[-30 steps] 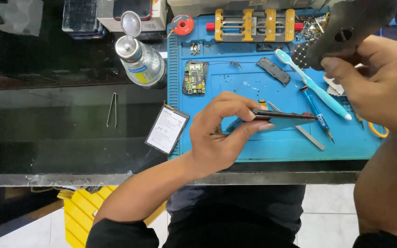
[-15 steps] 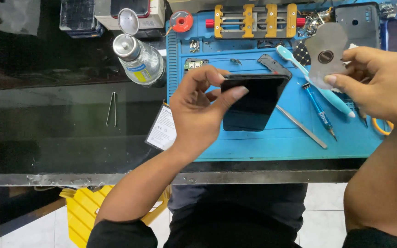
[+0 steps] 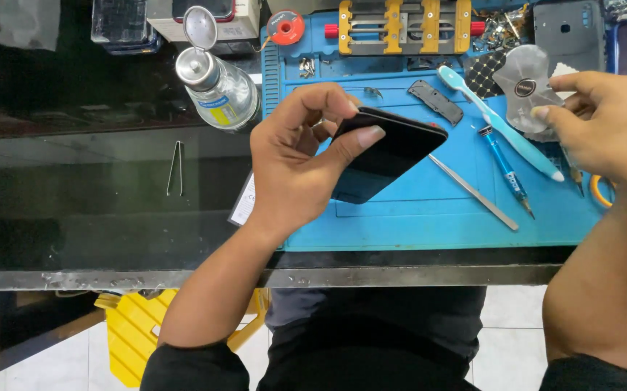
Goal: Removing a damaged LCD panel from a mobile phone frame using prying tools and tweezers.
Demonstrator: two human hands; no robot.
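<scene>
Nearest us, our left hand [image 3: 295,163] is clamped on a black phone [image 3: 386,152], thumb along its near edge, holding it tilted just above the blue mat [image 3: 429,217] on the tabletop [image 3: 74,217]. Further right, our right hand [image 3: 607,127] pinches what looks like a thin grey opening pick [image 3: 523,90], beside a light-blue toothbrush [image 3: 502,127] and a blue screwdriver [image 3: 505,170]. Beyond, a clear bottle [image 3: 215,87] stands near a yellow clamp jig [image 3: 400,25].
</scene>
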